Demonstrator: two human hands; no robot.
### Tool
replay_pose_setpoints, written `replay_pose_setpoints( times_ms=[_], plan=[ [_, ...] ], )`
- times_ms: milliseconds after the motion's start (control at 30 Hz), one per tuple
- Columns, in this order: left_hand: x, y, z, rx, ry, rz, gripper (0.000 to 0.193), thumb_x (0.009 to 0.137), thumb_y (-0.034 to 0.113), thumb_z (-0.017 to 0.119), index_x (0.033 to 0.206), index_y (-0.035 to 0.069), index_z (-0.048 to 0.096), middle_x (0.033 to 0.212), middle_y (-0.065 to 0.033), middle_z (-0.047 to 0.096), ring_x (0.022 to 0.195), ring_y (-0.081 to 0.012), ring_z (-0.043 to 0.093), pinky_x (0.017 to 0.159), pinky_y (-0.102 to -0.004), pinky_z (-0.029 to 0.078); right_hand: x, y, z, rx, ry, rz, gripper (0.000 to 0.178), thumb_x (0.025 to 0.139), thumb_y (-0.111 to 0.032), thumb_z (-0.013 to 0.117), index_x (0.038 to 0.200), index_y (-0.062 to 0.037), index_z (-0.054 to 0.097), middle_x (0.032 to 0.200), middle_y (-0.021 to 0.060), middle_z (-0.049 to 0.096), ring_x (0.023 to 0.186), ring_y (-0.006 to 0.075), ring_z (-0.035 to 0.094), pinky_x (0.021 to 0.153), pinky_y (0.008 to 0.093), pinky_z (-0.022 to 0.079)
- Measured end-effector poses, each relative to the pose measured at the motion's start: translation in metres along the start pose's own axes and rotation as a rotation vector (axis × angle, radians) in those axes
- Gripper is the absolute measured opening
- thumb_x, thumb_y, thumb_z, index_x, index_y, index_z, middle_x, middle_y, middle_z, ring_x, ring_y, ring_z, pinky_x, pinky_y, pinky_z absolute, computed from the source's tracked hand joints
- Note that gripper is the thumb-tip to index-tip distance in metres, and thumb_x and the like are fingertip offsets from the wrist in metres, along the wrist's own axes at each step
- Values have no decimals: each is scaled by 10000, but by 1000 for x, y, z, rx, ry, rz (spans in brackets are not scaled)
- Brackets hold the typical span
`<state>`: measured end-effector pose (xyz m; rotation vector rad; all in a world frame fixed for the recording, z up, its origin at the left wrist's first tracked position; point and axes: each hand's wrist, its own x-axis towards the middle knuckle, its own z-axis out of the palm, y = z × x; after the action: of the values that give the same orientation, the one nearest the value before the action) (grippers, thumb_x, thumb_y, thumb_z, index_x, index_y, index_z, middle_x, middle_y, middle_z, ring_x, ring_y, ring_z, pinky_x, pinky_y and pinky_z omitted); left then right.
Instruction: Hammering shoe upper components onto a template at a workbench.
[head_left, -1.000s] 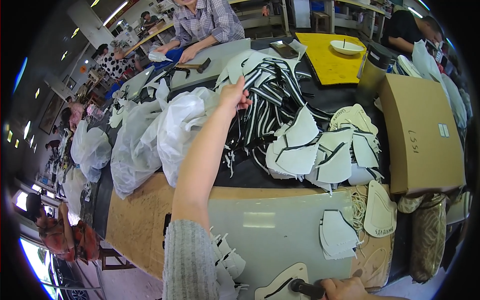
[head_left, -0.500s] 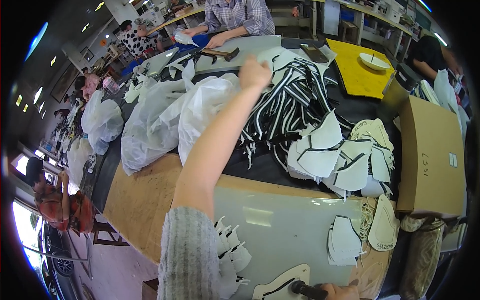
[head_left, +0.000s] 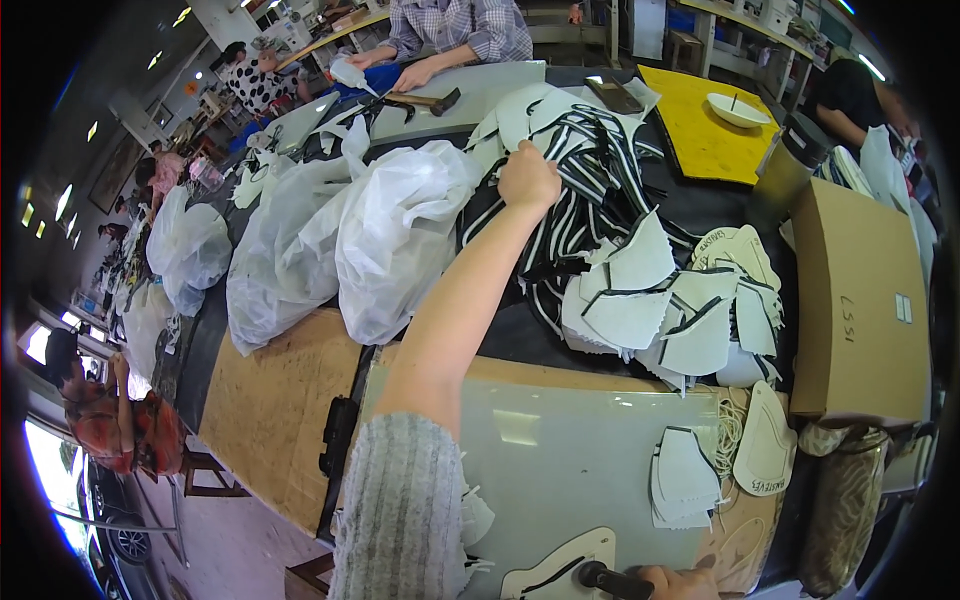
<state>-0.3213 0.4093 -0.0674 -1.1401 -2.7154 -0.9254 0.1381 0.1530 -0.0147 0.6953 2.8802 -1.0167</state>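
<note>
My left hand [head_left: 528,180] reaches far forward, its fingers closed at the left edge of a heap of black-and-white strips [head_left: 585,190]. White cut pieces [head_left: 515,118] lie just beyond its fingertips; what it grips, if anything, is hidden. At the lower edge my right hand [head_left: 684,583] is wrapped round a dark tool [head_left: 606,579] that looks like a hammer. The tool's rounded end rests over a cream template-like piece [head_left: 562,560] with a black curved line. Part of the right hand is cut off by the frame.
White plastic bags [head_left: 395,235] bulge left of my forearm. Dark-edged white panels [head_left: 670,310] are piled right of centre, a smaller stack [head_left: 685,475] nearer. A cardboard box [head_left: 862,305] and a dark bottle [head_left: 790,165] stand at right. Across the table a person [head_left: 460,35] holds a white squeeze bottle [head_left: 352,75].
My left hand has drawn back slightly toward me and to the right, over the strips. The whole view has shifted a little. The right hand keeps its hold on the dark tool.
</note>
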Motion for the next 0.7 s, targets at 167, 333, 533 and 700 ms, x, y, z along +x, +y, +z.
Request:
replay_pose_setpoints(
  times_ms=[167, 333, 533, 700],
  plan=[
    [2, 1, 2, -74, -68, -60, 311, 868, 300, 663, 1026, 32, 645, 1042, -171, 694, 992, -348, 669, 845, -456, 532, 0, 0, -2, -7, -14, 26, 274, 875, -251, 628, 1049, -46, 574, 688, 149, 613, 487, 327, 597, 460, 427, 487],
    [12, -10, 8, -143, -118, -81, 339, 881, 401, 603, 912, 84, 719, 977, -150, 717, 952, -344, 679, 822, -468, 526, 2, 0, -5, 25, -22, 18, 271, 891, -248, 610, 1062, -40, 580, 686, 151, 623, 503, 330, 608, 465, 430, 493],
    [34, -45, 20, -337, -155, 75, 320, 894, 276, 647, 770, -17, 684, 677, -98, 654, 612, -155, 559, 636, -344, 461, 3, -2, -5, 40, -21, 11, 265, 908, -255, 601, 1060, -39, 582, 676, 150, 623, 510, 329, 613, 468, 433, 497],
    [25, -33, 14, -203, -181, 75, 340, 892, 347, 624, 832, 25, 714, 806, -144, 701, 751, -275, 652, 716, -413, 501, 2, -2, -5, 8, -3, 12, 269, 910, -267, 607, 1052, -40, 583, 673, 143, 624, 503, 325, 609, 462, 427, 495]
  ],
)
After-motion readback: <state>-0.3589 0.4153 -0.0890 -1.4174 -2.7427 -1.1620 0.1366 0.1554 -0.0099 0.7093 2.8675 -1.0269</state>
